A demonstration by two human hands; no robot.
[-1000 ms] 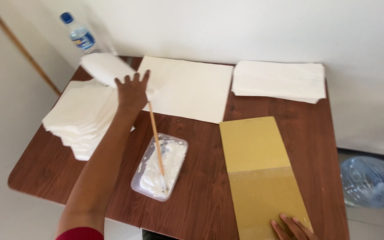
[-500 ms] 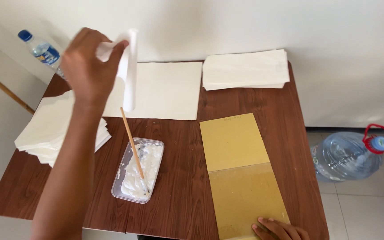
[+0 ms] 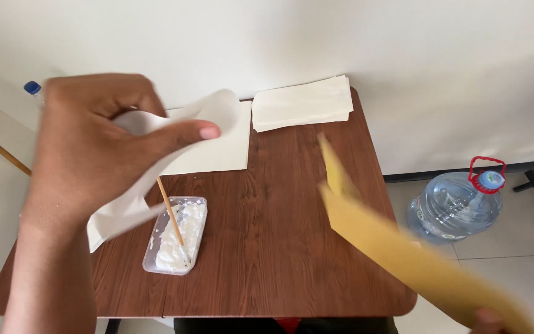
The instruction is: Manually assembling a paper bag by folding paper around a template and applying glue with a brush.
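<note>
Two hands are in view above a dark brown wood-grain surface [image 3: 279,247]. The left hand [image 3: 103,145] is raised close to the camera, its fingers and thumb closed on a thin white paper sheet [image 3: 156,173]. The sheet curls over the thumb at its upper end and hangs down and to the left, clear of the surface.

The right hand [image 3: 486,320] shows only as a small part at the bottom right edge. It touches the lower end of a long mustard-yellow paper sheet [image 3: 397,253], which is lifted off the surface and slants from the lower right up toward the centre. This sheet is blurred, and how far the right hand is closed cannot be told.

A clear rectangular plastic tray [image 3: 175,236] containing white paste stands on the surface below the left hand. A thin wooden stick [image 3: 171,213] leans in the tray, its lower end in the paste.

A flat white sheet [image 3: 224,148] lies on the surface behind the tray, partly hidden by the left hand. A stack of folded white paper [image 3: 301,104] lies at the far edge, just beside the flat sheet.

A blue bottle cap [image 3: 32,88] shows at the far left. A large clear water jug [image 3: 455,207] with a red handle lies on the tiled floor [image 3: 526,247], to the right of the surface.
</note>
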